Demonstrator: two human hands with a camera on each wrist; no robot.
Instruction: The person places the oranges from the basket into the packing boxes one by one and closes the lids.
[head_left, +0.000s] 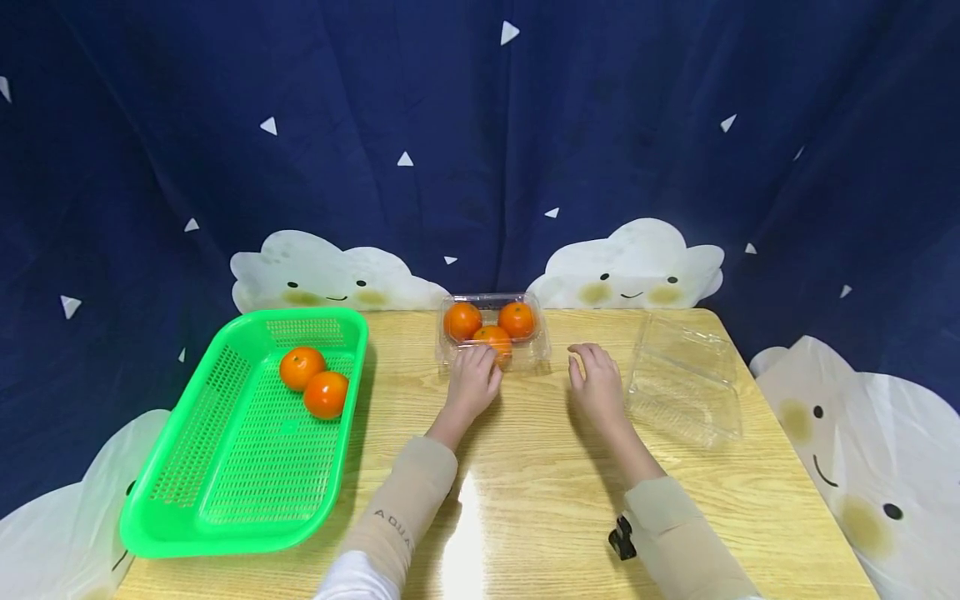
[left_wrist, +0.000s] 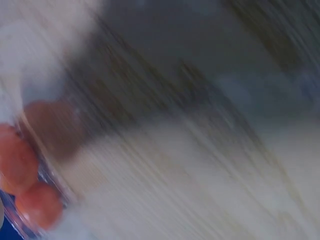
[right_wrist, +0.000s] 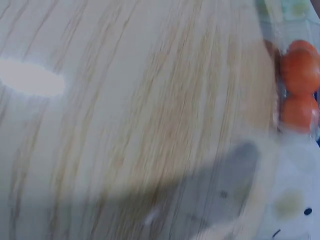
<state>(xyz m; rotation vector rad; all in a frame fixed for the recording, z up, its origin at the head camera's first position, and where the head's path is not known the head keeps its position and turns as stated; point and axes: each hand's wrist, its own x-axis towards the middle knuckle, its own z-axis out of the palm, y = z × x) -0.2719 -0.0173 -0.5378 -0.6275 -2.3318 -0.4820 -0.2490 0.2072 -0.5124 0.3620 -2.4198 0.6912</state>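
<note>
We have the left hand [head_left: 474, 382] at the middle of the table [head_left: 540, 467], its fingers slightly bent and reaching over the near side of a clear container [head_left: 540, 350]. Its fingertips overlap the near fruit [head_left: 492, 337] from our view; we cannot tell whether they grip it, touch it or only hover.

That container stands at the far edge of the table with three orange fruits inside: the near fruit in the middle, and behind it a far left fruit [head_left: 462, 321] and a far right fruit [head_left: 517, 321]. We note all three again at the left side of the left wrist view, badly blurred, and at the right side of the right wrist view.

Right hand [head_left: 597, 385]: just right of the container, fingers loosely curved and spread from the thumb, holding nothing. To its right we record a second clear container [head_left: 678, 387], lying opened out.

On the left sits a green basket [head_left: 247, 467], two more fruits [head_left: 326, 395] touching each other in its far right part. Tan sleeves [head_left: 405, 500] cover both forearms; a small black object [head_left: 622, 537] sits by the right one. Behind the table we see a dark blue curtain [head_left: 465, 108] with white triangles and smiling clouds.
</note>
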